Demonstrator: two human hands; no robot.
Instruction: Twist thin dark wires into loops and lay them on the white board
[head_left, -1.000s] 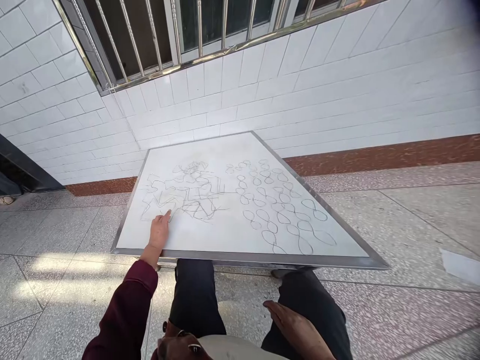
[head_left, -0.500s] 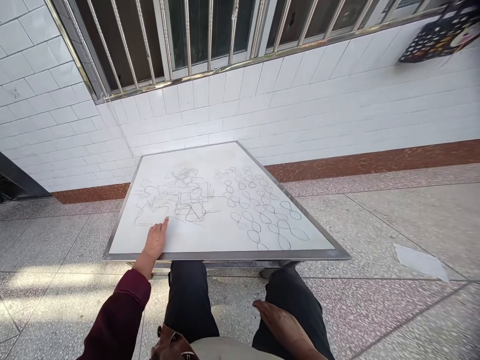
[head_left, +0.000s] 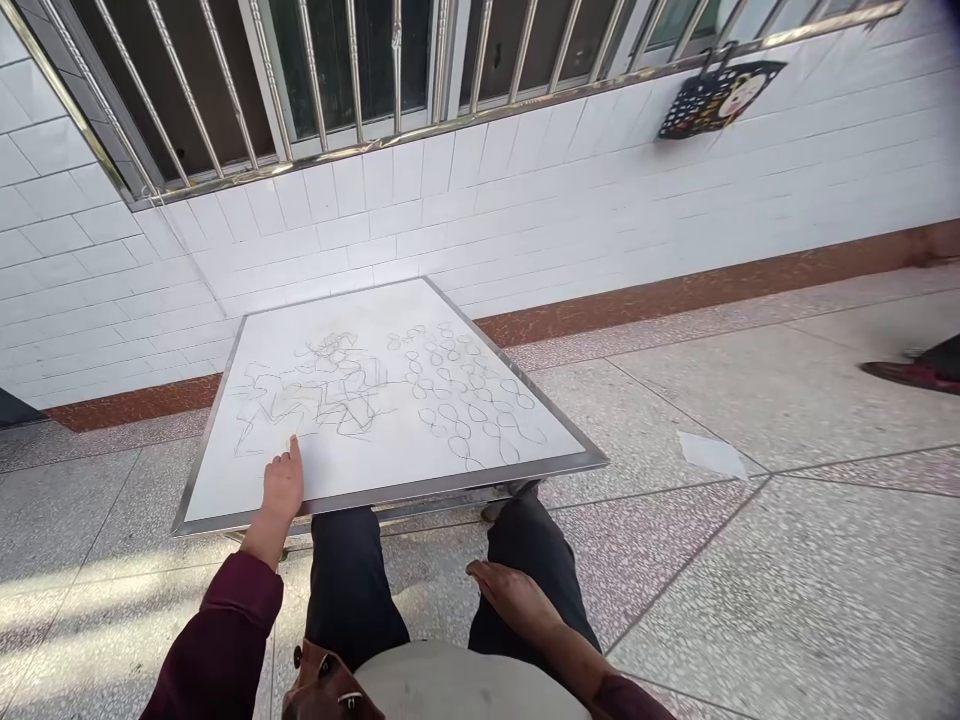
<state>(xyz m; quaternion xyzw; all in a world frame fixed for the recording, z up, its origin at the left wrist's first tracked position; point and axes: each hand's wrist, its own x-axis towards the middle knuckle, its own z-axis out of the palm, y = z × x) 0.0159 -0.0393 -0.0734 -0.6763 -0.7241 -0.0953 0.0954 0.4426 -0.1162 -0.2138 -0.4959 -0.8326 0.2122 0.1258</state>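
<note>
While the bare right hand point(head_left: 514, 597) is lying open on a dark trouser leg point(head_left: 349, 570), holding nothing, the bare left hand point(head_left: 283, 485) is reaching from a maroon sleeve point(head_left: 232, 625), gripping nothing, with its index fingertip point(head_left: 293, 442) extended onto a white steel-framed board point(head_left: 390, 497) just ahead of the knees. Its fingertip is pointing just below a dark angular scribble point(head_left: 315, 390), beside a looped chain drawing point(head_left: 465, 395), while a white tiled wall point(head_left: 315, 230) with steel window bars point(head_left: 352, 80) is rising beyond.

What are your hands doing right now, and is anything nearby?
Left hand on the steel-framed white board, index finger at the scribbled drawing. Right hand resting on dark trouser leg. Shoe at far right, off the board.
</note>
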